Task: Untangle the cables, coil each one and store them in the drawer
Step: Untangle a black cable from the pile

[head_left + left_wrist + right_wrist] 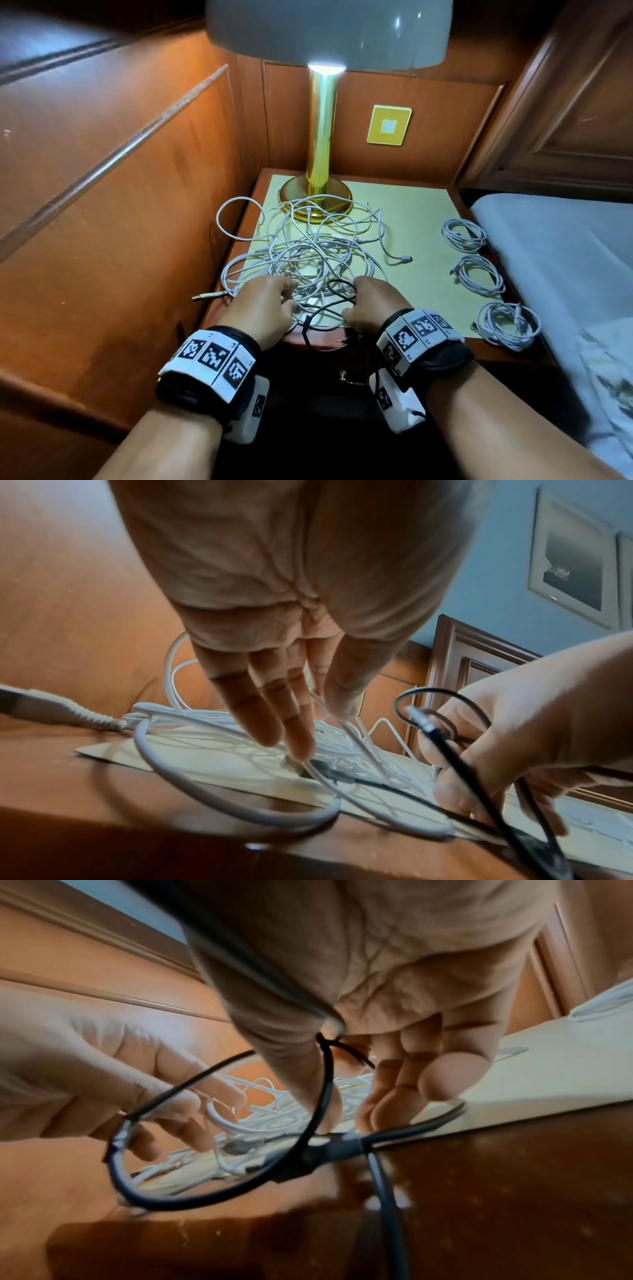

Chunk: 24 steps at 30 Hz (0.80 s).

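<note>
At six o'clock on the table, the right hand fingers clamp the black cable; the left hand fingers, nearly together, pinch a white strand of the white tangle: better eased apart gently.

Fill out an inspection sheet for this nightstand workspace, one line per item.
Surface: wooden nightstand with a pale yellow mat on top.
Job's things: white tangle mid-mat; black cable looped at the front edge; three white coils along the right edge. Drawer: not clearly seen.
Clutter: brass lamp at the back, cables draped over its base.
Grippers: left hand pinches a white strand; right hand holds the black cable.
Cables: one USB plug overhangs the left edge.
Surroundings: wood panelling, yellow wall plate, bed on the right.
</note>
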{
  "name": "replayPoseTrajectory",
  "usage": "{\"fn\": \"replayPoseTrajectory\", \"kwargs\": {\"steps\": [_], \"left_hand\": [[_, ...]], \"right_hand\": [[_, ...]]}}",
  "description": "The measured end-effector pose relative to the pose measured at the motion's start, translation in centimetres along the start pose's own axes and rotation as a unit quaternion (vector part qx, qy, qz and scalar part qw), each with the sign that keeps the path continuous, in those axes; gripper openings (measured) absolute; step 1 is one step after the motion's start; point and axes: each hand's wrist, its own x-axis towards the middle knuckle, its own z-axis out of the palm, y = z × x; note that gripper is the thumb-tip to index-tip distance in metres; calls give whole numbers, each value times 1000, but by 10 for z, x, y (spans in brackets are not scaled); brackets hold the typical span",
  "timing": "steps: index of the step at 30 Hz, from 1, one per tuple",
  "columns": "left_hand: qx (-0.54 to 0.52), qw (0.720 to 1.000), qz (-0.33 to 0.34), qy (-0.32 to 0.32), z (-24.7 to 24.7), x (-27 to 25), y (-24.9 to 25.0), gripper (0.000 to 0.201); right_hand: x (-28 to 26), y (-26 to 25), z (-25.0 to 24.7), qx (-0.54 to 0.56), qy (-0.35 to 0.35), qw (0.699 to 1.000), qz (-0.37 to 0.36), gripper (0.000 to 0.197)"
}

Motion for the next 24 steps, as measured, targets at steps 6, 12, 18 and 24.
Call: {"fn": "replayPoseTrajectory", "kwargs": {"steps": [6, 12, 18, 24], "left_hand": [[-2, 1000, -10, -4, -1, 2, -1, 35], [16, 999, -31, -2, 3, 2, -2, 30], [8, 999, -37, -7, 6, 1, -4, 27], [12, 995, -51, 90, -2, -9, 11, 24]], "right_hand": [[-3, 6, -3, 2, -14, 1000, -15, 17], [-6, 10, -8, 52, 13, 998, -23, 15], [-28, 22, -30, 238, 245, 935, -97, 17], [-63, 31, -34, 453, 216, 850, -161, 15]]}}
